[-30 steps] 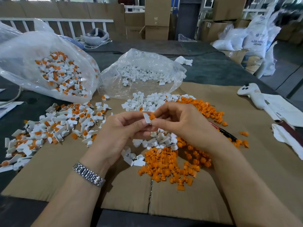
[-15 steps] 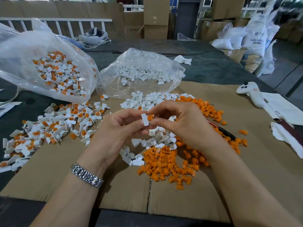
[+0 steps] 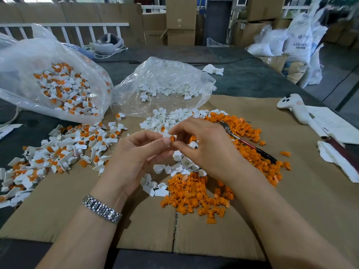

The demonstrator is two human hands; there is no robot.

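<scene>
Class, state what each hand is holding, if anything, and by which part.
The left hand pinches a small white piece by its lower part; the right hand pinches an orange plug by its right side, touching the white piece.

The worktop [image 3: 242, 78] has a dark grey-green surface and extends well back into the room. Behind it on the left, a white railing [image 3: 77, 26] runs in front of a wall of brown cardboard panels [image 3: 58, 10]. Stacked cardboard boxes [image 3: 180, 20] stand at centre rear, just beside a dark pillar [image 3: 217, 20]. White sacks [image 3: 299, 41] are piled at the right on a grey floor [image 3: 340, 61]. Bright daylight shows along the top edge, above the panels
</scene>
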